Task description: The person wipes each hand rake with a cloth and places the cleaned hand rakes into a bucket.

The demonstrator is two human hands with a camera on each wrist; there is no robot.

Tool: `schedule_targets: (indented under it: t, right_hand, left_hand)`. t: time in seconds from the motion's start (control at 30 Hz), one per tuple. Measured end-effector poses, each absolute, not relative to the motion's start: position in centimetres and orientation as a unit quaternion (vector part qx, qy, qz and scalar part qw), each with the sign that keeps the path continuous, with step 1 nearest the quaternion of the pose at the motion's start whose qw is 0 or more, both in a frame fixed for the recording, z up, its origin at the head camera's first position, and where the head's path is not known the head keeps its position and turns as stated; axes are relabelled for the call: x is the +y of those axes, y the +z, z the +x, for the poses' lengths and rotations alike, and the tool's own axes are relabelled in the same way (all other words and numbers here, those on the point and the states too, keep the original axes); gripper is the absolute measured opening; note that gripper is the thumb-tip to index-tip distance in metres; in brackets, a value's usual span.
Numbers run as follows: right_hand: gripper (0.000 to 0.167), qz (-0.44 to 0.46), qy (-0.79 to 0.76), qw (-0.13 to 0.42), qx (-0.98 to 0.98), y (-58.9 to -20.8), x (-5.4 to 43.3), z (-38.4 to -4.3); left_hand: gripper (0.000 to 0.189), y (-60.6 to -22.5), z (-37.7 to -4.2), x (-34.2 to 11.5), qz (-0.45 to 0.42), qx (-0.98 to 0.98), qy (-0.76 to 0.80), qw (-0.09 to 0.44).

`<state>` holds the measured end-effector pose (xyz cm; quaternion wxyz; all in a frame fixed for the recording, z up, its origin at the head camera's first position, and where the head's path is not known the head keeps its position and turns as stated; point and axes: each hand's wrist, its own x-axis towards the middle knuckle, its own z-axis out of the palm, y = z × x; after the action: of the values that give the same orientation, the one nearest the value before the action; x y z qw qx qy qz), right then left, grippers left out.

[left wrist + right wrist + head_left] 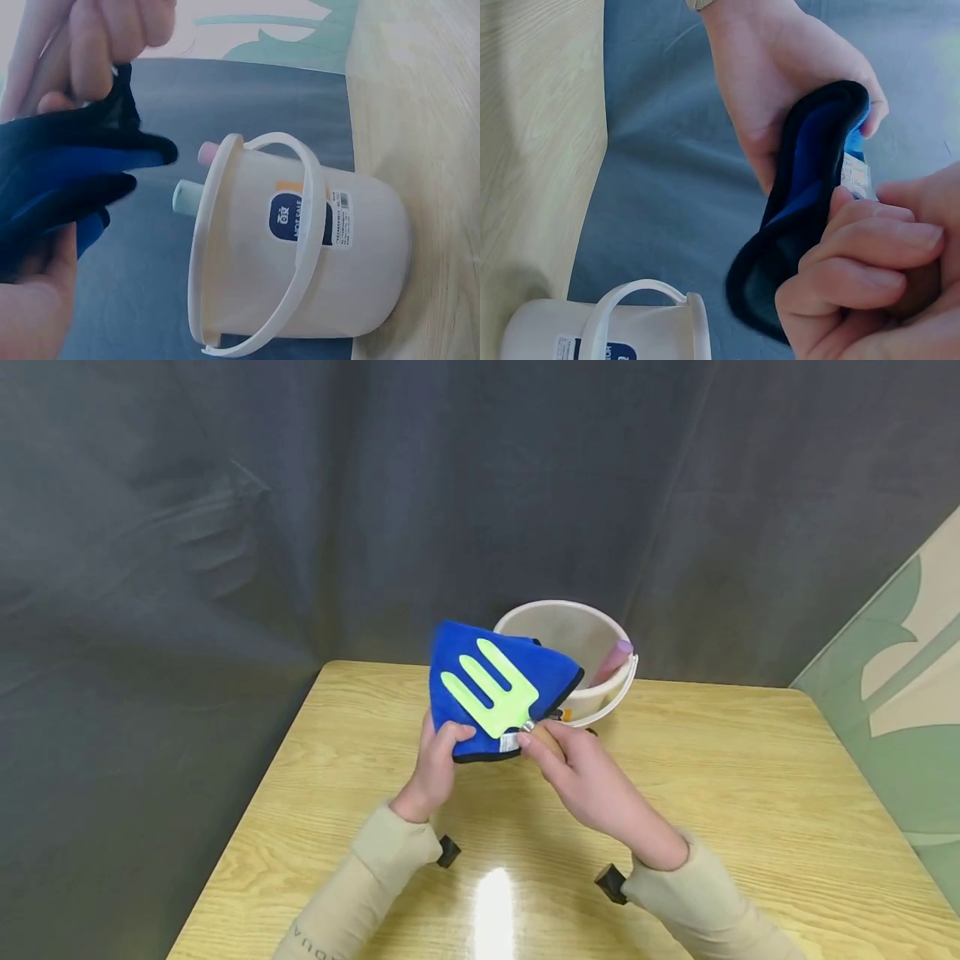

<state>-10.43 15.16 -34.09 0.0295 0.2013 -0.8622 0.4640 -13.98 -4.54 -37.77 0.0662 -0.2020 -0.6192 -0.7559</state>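
A lime-green garden hand fork [513, 707] lies over a blue cloth [555, 670] with black edging, its three tines toward the far left. My right hand [592, 777] grips the fork's wooden handle [547, 739], fingers curled round it. From the near left, my left hand [437, 758] holds the cloth under the fork, thumb on top and the other fingers hidden beneath. A white label [509, 742] shows on the cloth near the handle. In the right wrist view the cloth [810, 165] is bent between both hands, with the fork head hidden.
Behind the cloth stands a white bucket [555, 606] with its handle hanging down in front. A pink-purple object [615, 662] and a mint-green one [187, 198] stick out of it. The wooden table [750, 777] ends at a dark curtain [525, 485].
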Motion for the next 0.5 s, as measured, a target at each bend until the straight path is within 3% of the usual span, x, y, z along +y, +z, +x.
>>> schedule_targets:
  t: [0.2, 0.33, 0.5]
  right_hand:
    - [0.037, 0.204, 0.482, 0.032, -0.852, -33.72, 15.14, -10.66]
    - [0.037, 0.203, 0.489, 0.030, -0.848, -33.47, 15.29, -10.68]
    - [0.034, 0.205, 0.499, 0.011, -0.842, -33.52, 15.02, -10.66]
  left_hand:
    - [0.048, -38.08, -13.25, -3.95, -0.230, -0.662, -0.713, 0.026]
    - [0.041, -38.24, -13.34, -4.12, -0.262, -0.676, -0.687, 0.051]
    - [0.039, -37.72, -13.38, -4.85, -0.242, -0.677, -0.689, 0.091]
